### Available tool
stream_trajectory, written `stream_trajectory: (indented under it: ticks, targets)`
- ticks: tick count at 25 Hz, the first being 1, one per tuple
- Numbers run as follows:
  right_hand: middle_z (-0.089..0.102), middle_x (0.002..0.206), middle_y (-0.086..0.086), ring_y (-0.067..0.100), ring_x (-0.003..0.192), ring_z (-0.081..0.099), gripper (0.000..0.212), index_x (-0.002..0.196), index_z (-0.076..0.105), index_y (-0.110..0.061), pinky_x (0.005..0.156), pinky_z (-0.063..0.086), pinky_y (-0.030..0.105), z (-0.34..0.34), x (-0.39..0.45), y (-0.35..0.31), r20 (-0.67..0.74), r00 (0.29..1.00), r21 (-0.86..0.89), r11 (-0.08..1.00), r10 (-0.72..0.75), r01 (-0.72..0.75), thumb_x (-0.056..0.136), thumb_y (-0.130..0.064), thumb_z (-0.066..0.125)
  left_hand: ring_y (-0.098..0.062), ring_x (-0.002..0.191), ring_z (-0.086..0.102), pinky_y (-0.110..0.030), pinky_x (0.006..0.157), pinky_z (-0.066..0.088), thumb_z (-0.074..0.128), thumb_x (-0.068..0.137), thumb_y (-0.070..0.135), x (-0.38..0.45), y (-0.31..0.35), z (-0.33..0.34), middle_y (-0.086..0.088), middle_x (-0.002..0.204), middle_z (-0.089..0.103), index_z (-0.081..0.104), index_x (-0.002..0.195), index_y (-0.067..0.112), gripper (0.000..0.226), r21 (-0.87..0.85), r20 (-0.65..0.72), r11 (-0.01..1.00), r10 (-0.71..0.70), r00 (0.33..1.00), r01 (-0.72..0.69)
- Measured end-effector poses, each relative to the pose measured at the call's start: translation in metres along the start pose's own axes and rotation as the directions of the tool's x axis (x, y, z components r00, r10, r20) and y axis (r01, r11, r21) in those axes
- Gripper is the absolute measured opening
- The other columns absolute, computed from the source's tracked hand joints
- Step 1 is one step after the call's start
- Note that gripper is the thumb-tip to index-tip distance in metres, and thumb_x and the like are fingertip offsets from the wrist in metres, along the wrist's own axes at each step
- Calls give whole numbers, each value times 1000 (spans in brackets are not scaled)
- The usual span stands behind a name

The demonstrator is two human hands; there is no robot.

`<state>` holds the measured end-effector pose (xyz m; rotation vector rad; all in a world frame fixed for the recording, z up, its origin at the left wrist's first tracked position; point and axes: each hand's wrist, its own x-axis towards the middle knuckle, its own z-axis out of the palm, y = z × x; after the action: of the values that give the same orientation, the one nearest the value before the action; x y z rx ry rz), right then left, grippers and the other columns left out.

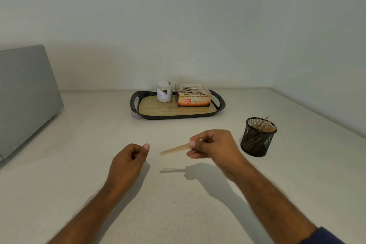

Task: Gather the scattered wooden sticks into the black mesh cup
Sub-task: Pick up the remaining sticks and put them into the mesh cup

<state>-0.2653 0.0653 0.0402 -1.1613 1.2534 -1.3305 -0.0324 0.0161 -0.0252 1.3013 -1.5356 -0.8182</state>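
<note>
Two flat wooden sticks [175,149], perhaps, pinched in right hand [213,144]; left hand [129,156] fisted.

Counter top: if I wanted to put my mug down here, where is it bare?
The pale counter is bare between the grey box and the black-rimmed wooden tray, and in front of both hands. It is crowded between the right hand, holding wooden sticks, and the black mesh cup.

The tabletop [83,144] is bare between the hands and the black mesh cup [257,138] at 2 o'clock. A tray [178,116] stands at 12, a grey box [25,95] at 10.
</note>
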Motion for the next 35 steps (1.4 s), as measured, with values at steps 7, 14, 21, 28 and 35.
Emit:
stream_trajectory:
  ticks: [7,14,21,28,35]
  targets:
    - [69,70,20,27,57,72,6,75,72,0,55,59,22,-105,16,-67,-279,934,-291,946,-224,140,77,5,74,-23,127,50,-43,109,36,46,86,60,40,-41,-14,-3,136,57,56,128,20,59,590,-3,791,205,979,-164]
    - [71,60,20,25,51,71,11,71,72,-6,40,48,22,-168,42,-95,-363,868,-775,626,-339,-79,80,-1,69,-15,150,0,-35,122,2,12,79,81,47,-57,-5,0,163,2,5,153,16,100,775,293,585,2,956,-239]
    - [70,59,14,14,43,65,18,66,74,-3,49,52,23,-167,72,-81,-262,953,-899,397,-151,-184,76,7,63,-15,150,0,-36,123,4,12,81,80,46,-53,-4,-1,163,-1,1,153,15,97,806,302,546,-51,952,-226]
    - [73,97,15,30,90,67,24,92,74,-1,83,56,39,-166,97,-41,-145,984,-989,43,-105,-142,82,-10,54,-15,150,1,-36,123,5,10,78,80,48,-55,-5,-1,163,0,1,153,15,100,808,311,539,-50,949,-236]
    - [67,114,8,30,111,58,61,111,65,-12,96,37,45,-163,94,-34,-182,952,-981,-20,-248,-193,91,-63,37,-15,150,1,-37,123,5,8,77,82,51,-60,-5,-1,163,0,1,153,14,102,818,314,520,-49,948,-244]
